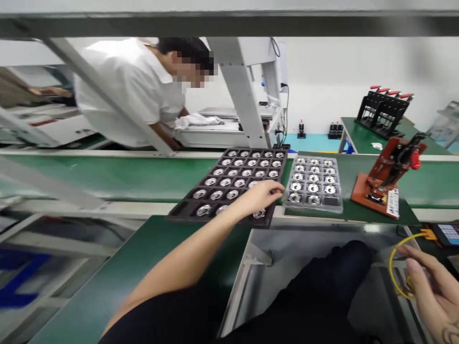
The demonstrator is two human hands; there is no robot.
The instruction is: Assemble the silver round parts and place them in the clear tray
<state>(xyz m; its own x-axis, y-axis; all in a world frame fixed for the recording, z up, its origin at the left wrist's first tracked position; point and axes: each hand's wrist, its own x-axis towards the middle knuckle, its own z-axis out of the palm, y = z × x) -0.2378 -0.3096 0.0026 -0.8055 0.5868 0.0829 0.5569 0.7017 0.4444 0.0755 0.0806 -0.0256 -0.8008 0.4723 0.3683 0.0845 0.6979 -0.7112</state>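
Observation:
My left hand (263, 196) reaches over the right side of a black tray (182, 212), beside a clear plastic tray (339, 208). Its fingers are slightly bent, with a gap to the thumb, and nothing shows between them. Round metallic parts sit in the pockets of both trays; the clear tray's near right pocket holds none. At the lower right, my right hand (432, 291) is closed on a yellow cable (391, 270). That cable loops up to an orange connector (428, 234). The fingers partly hide the held end.
A brown clamp fixture (383, 177) with a red-tipped lever stands right of the clear tray. A keypad device (450, 234) lies at the right edge. Across the green conveyor (107, 177), a person in white (122, 91) leans forward. Black fixtures (383, 112) stand on a far table.

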